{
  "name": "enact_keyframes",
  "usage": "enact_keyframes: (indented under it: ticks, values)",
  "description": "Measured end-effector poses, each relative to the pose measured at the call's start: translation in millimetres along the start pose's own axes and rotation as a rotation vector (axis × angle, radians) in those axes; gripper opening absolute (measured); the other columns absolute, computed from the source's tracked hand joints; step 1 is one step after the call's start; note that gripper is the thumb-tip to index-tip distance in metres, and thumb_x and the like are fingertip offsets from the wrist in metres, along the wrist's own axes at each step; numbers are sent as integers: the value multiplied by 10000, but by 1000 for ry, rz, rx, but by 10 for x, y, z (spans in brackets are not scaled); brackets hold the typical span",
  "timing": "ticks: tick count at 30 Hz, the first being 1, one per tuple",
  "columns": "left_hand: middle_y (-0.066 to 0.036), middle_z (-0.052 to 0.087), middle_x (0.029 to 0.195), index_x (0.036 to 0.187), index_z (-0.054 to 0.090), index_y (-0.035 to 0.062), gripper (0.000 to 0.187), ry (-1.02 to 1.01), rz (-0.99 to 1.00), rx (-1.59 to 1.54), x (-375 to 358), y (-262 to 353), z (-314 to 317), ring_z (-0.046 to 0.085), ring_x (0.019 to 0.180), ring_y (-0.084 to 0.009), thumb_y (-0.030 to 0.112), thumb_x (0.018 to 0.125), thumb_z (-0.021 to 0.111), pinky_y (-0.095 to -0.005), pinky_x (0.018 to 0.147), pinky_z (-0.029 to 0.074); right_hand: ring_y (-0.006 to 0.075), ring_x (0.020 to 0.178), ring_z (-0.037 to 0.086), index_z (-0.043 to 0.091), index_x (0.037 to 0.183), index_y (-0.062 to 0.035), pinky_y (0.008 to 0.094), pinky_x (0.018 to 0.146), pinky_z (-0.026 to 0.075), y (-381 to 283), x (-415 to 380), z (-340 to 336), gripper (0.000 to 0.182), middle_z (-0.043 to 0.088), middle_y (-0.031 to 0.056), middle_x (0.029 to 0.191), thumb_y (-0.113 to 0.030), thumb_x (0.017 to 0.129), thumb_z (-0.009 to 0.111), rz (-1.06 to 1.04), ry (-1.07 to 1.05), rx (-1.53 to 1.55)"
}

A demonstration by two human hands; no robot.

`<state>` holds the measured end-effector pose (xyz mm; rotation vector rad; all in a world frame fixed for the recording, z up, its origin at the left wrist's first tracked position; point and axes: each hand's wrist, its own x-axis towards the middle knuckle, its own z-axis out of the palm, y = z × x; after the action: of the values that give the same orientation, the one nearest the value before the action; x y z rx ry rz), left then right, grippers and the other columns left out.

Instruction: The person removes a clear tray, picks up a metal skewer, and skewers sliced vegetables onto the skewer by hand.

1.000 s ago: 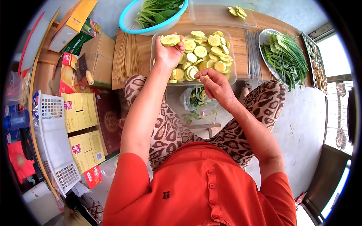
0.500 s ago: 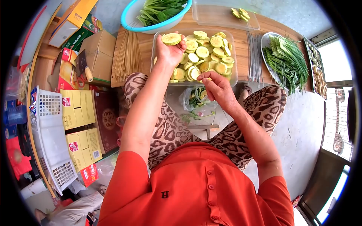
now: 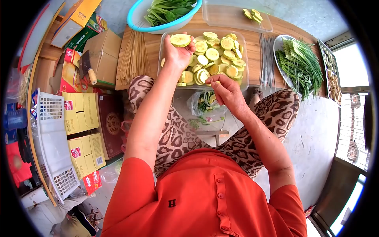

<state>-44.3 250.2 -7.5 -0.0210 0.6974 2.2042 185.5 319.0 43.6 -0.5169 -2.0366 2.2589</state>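
My left hand is raised over the left part of a clear plastic tub, palm up. Its fingers are closed round a round zucchini slice with green skin and a pale yellow middle. Many more zucchini slices are heaped in the tub below. At the tub's near edge, my right hand is pinched, thumb against forefinger. A thin skewer seems to run from it toward my lap; most of its length is hard to make out.
On the wooden table lie bamboo skewers and metal skewers. A blue-rimmed basin of greens, a lid with several slices, a plate of chives and a tray surround the tub. Boxes stand left.
Both my hands stay almost still, the left with the zucchini slice. At the lower left, another person's body has shifted position.
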Motion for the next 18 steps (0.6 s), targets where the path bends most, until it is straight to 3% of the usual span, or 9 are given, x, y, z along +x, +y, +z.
enact_keyframes:
  ticks: [18]
  values:
    - [-206,592,900,1049,549,-6,591,9,17,24,-15,-29,22,542,710,-258,472,952,216,-355,640,478,23,451,363,586,1013,-34,197,438,289,33,15,-18,183,408,-61,548,-169,953,479,9,-1,16]
